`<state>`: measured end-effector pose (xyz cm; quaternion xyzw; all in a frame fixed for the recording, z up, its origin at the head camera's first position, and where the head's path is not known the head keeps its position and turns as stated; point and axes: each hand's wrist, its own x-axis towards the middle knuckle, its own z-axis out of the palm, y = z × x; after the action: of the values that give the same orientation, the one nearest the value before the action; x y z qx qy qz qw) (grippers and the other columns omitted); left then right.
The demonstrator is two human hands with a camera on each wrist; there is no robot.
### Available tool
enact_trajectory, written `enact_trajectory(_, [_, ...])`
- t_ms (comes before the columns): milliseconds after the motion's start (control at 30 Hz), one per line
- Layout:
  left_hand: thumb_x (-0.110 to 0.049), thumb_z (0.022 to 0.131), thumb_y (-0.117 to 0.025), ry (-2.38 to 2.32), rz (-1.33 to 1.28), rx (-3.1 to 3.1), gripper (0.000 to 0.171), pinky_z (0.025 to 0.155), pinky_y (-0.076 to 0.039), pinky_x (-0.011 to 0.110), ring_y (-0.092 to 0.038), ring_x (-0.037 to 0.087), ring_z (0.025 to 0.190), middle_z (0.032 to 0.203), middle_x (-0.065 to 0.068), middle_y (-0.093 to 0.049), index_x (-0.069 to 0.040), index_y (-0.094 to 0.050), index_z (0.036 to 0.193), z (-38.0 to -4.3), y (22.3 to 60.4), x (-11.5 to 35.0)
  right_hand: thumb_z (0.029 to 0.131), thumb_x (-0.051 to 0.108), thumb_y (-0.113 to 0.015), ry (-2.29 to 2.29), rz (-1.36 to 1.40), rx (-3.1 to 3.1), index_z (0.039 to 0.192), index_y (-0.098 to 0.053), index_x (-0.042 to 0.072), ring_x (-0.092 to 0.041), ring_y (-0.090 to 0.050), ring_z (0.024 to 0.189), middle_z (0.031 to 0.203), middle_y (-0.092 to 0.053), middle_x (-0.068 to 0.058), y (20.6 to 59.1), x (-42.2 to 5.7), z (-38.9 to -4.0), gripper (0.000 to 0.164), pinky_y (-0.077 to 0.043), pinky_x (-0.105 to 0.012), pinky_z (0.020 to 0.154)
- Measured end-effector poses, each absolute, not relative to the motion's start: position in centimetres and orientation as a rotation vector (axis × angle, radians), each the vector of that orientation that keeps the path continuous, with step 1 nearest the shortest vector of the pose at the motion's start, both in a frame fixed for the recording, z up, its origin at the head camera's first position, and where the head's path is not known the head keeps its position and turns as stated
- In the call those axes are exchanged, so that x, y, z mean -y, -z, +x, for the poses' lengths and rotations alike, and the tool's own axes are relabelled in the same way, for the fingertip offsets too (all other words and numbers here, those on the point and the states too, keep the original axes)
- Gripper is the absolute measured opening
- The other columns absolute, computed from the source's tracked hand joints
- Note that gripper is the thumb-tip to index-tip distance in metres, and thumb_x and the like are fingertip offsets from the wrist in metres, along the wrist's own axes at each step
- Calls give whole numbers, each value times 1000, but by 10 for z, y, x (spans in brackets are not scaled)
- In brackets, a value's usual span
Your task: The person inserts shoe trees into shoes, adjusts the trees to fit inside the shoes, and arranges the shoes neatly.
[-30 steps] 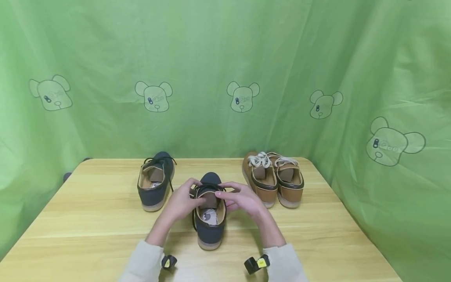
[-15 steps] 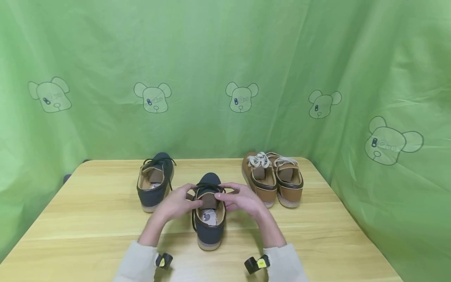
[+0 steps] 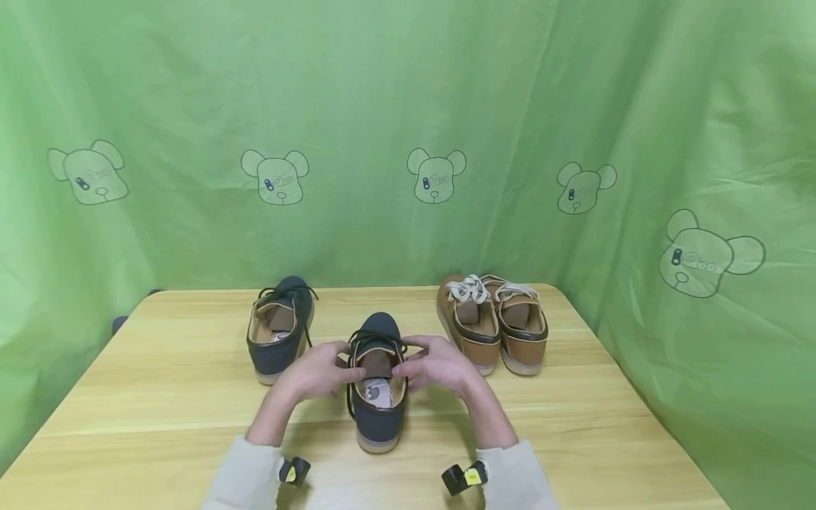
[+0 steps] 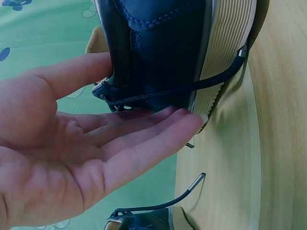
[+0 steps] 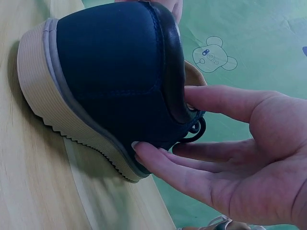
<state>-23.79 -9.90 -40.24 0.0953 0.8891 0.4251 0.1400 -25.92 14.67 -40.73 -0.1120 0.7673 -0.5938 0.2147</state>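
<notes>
A navy lace-up shoe [image 3: 380, 423] stands on the table between both hands, heel towards me. Its dark laces [image 3: 377, 338] cross the front, and one strand [image 4: 175, 90] hangs down the left side. My left hand [image 3: 321, 370] holds the left side of the opening, thumb over the collar and fingers stretched along the outside. On the other side my right hand [image 3: 441, 365] grips the collar, its thumb reaching inside and its fingertips [image 5: 142, 148] against the outer wall. Both thumb tips are hidden by the collar in the wrist views.
A matching navy shoe [image 3: 270, 356] with loose laces stands farther back on the left. Two brown shoes [image 3: 479, 348] with white laces sit side by side at the back right. A green curtain [image 3: 357, 234] encloses the wooden table [image 3: 159, 382].
Both hands have come down from the laces to the sides of the opening, the left wrist shifting slightly left. The shoe has stayed in place.
</notes>
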Motion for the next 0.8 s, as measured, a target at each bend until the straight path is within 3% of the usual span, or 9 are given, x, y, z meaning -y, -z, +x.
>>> enact_trajectory(300, [-30,95,-70,-1119,293,-2606,62,83,-59,44,-72,27,61,122,22,-70,2,-51,144,-236,403,95,82,4,-74,1619,-323,-2116,152,-32,-10,-32,-74,88,103,-73,-29,408,-147,-258,83,-63,-47,79])
enact_trajectory(567, [-18,93,-69,-1234,300,-2571,46,76,-61,39,-72,28,62,104,15,-74,4,-58,132,-235,404,93,82,1,-66,1603,-311,-2156,151,-34,-11,-29,-74,80,99,-74,-27,408,-146,-256,77,-64,-45,72])
enact_trajectory(800, [-8,88,-64,-1302,280,-2563,37,75,-60,35,-73,28,64,103,15,-73,4,-63,124,-237,406,92,74,-5,-61,1622,-266,-2194,150,-40,-9,-29,-73,78,91,-71,-22,406,-144,-255,79,-64,-43,68])
